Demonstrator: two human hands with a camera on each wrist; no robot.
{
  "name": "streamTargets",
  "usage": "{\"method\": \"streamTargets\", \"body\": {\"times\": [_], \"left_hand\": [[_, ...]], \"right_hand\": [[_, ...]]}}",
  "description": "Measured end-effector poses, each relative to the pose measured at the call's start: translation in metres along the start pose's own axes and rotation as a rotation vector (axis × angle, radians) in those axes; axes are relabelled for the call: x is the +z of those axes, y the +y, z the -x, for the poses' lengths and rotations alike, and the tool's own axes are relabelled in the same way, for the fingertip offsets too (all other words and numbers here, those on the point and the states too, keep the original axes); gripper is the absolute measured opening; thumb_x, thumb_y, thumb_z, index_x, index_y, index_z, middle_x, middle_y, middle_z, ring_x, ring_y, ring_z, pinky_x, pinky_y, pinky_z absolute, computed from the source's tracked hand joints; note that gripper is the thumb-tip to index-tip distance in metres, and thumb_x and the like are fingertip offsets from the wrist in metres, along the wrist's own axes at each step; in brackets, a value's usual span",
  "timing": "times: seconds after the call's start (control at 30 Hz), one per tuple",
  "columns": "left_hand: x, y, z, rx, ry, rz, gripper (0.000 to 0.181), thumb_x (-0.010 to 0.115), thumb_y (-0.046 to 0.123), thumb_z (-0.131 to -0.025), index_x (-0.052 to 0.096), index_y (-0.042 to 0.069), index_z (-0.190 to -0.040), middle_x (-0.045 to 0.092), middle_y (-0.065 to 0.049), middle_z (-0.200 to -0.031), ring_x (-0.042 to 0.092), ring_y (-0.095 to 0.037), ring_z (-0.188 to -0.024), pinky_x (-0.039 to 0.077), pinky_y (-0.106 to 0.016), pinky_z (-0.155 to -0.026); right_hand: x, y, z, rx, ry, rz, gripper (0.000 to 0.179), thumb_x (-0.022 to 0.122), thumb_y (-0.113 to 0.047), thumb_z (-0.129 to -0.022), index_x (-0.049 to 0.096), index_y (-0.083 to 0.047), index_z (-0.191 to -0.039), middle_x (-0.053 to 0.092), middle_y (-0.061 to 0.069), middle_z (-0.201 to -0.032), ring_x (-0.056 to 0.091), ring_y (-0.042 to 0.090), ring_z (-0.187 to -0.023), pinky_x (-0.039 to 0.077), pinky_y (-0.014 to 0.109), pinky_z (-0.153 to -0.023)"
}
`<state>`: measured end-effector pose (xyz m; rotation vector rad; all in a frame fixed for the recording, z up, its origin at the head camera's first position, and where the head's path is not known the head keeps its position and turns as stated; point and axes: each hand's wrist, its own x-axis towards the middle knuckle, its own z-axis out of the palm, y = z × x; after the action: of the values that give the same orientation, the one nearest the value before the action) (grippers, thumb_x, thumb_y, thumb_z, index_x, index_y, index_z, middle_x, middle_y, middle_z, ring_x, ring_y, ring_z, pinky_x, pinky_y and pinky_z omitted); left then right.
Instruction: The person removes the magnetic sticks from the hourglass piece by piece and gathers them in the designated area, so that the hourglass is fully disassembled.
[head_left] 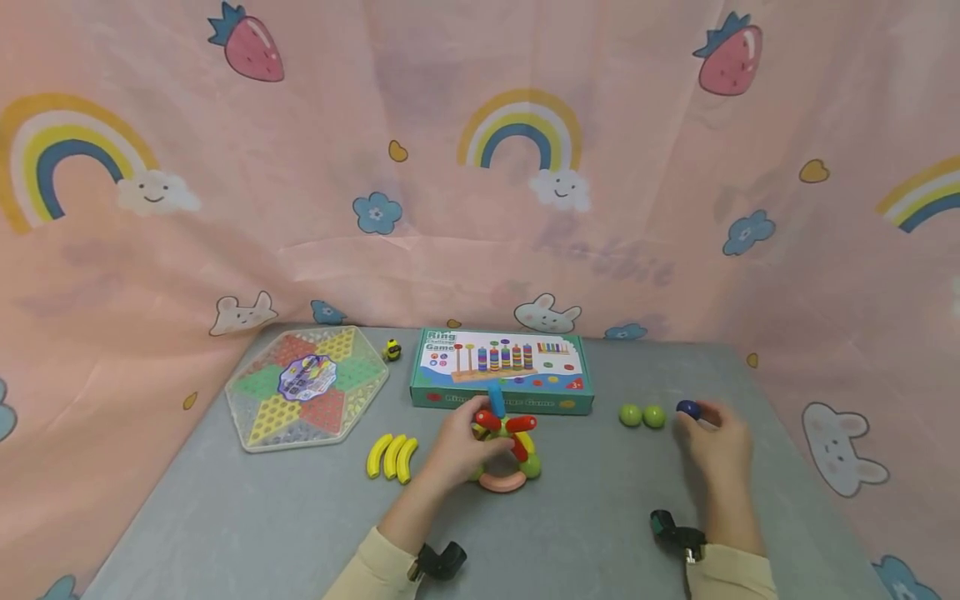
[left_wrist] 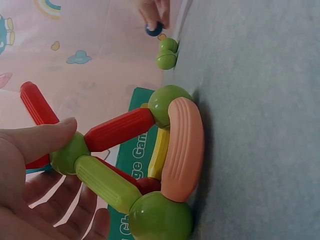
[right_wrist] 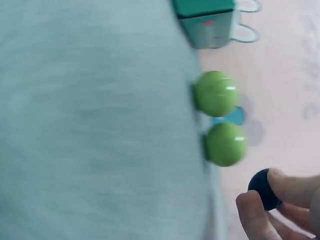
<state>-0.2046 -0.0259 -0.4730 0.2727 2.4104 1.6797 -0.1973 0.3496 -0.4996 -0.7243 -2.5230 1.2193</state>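
My left hand (head_left: 459, 446) grips a stick-and-ball structure (head_left: 530, 467) standing on the table. In the left wrist view, my thumb presses its upper green ball (left_wrist: 71, 154), with the fingers behind. Red rods (left_wrist: 120, 131), a yellow-green rod (left_wrist: 107, 184) and a curved pink rod (left_wrist: 183, 150) link its green balls; a blue rod (head_left: 496, 400) points up. At the right, my right hand (head_left: 718, 442) pinches a dark blue ball (head_left: 687, 409) between thumb and fingers. Just left of it, two green balls (head_left: 642, 416) sit side by side; the right wrist view is blurred.
Three curved yellow rods (head_left: 392, 457) lie left of the structure. Behind it stands a green game box (head_left: 502, 400). A hexagonal game board (head_left: 322, 437) lies at the back left, beside a small yellow-and-black figure (head_left: 392, 350). Printed pink cloth (head_left: 637, 217) hangs behind the table.
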Motion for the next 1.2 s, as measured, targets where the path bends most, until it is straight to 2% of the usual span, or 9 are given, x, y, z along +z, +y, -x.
{"method": "streamTargets", "body": {"times": [0.27,0.43,0.57,0.7,0.8,0.87,1.03,1.1,1.2], "left_hand": [[-0.002,0.001,0.001,0.022,-0.011,-0.015,0.051,0.081,0.026,-0.086,0.061,0.017,-0.132,0.065,-0.002,-0.122,0.058,-0.023,-0.111,0.056,-0.042,-0.093],[-0.003,0.000,0.000,0.028,-0.023,-0.028,0.057,0.082,0.027,-0.086,0.058,0.017,-0.136,0.063,-0.003,-0.125,0.058,-0.023,-0.111,0.057,-0.041,-0.092],[-0.004,-0.002,0.001,0.039,-0.035,-0.058,0.059,0.084,0.030,-0.083,0.058,0.016,-0.134,0.062,-0.003,-0.124,0.058,-0.024,-0.109,0.056,-0.042,-0.092],[-0.006,-0.002,0.000,0.027,-0.035,-0.070,0.054,0.085,0.030,-0.082,0.061,0.013,-0.127,0.063,-0.003,-0.114,0.059,-0.022,-0.098,0.056,-0.036,-0.081],[-0.008,-0.001,0.000,0.030,-0.040,-0.069,0.049,0.086,0.027,-0.082,0.063,0.012,-0.122,0.064,-0.003,-0.108,0.060,-0.020,-0.089,0.055,-0.030,-0.073],[-0.009,-0.001,0.000,0.038,-0.042,-0.063,0.045,0.086,0.027,-0.081,0.064,0.013,-0.117,0.065,-0.002,-0.105,0.061,-0.018,-0.085,0.054,-0.029,-0.071],[-0.009,-0.001,0.000,0.057,-0.024,-0.078,0.041,0.088,0.029,-0.079,0.064,0.016,-0.110,0.065,0.000,-0.105,0.062,-0.016,-0.087,0.056,-0.029,-0.075],[-0.008,-0.001,0.000,0.072,-0.021,-0.097,0.041,0.088,0.030,-0.078,0.063,0.016,-0.107,0.065,0.000,-0.104,0.063,-0.016,-0.089,0.057,-0.029,-0.076],[-0.007,-0.001,0.001,0.078,-0.029,-0.115,0.043,0.089,0.033,-0.077,0.062,0.016,-0.106,0.066,0.001,-0.105,0.063,-0.016,-0.092,0.058,-0.030,-0.079]], "right_hand": [[0.015,0.018,-0.005,-0.028,-0.004,0.093,0.048,0.062,-0.018,-0.100,0.052,-0.001,-0.144,0.057,0.030,-0.137,0.058,0.046,-0.119,0.047,0.058,-0.096],[0.008,0.013,-0.007,-0.039,-0.061,0.130,0.058,0.056,-0.023,-0.103,0.037,-0.002,-0.154,0.044,0.033,-0.148,0.049,0.051,-0.128,0.040,0.062,-0.104],[-0.008,-0.011,0.001,-0.125,-0.111,0.164,0.063,0.053,-0.027,-0.105,0.029,-0.003,-0.157,0.039,0.033,-0.151,0.050,0.052,-0.127,0.046,0.062,-0.096],[-0.013,-0.062,0.031,-0.329,-0.122,0.100,0.051,0.061,-0.024,-0.102,0.047,-0.006,-0.148,0.058,0.023,-0.140,0.062,0.042,-0.115,0.055,0.037,-0.080],[0.004,-0.099,0.059,-0.477,-0.220,0.002,0.042,0.071,-0.020,-0.096,0.061,-0.009,-0.135,0.069,0.015,-0.125,0.067,0.031,-0.106,0.052,0.024,-0.079],[0.019,-0.114,0.073,-0.533,-0.366,-0.072,0.041,0.074,-0.016,-0.093,0.063,-0.010,-0.131,0.069,0.012,-0.123,0.067,0.027,-0.104,0.053,0.025,-0.083],[0.050,-0.129,0.091,-0.571,-0.688,-0.182,0.042,0.078,-0.014,-0.088,0.066,-0.009,-0.128,0.069,0.011,-0.121,0.066,0.027,-0.104,0.056,0.032,-0.084],[0.058,-0.129,0.095,-0.554,-0.739,-0.203,0.039,0.078,-0.017,-0.089,0.067,-0.009,-0.126,0.070,0.010,-0.118,0.066,0.027,-0.102,0.056,0.029,-0.082],[0.066,-0.129,0.098,-0.525,-0.744,-0.227,0.033,0.077,-0.024,-0.091,0.070,-0.011,-0.120,0.070,0.008,-0.113,0.067,0.025,-0.098,0.057,0.025,-0.081]]}}
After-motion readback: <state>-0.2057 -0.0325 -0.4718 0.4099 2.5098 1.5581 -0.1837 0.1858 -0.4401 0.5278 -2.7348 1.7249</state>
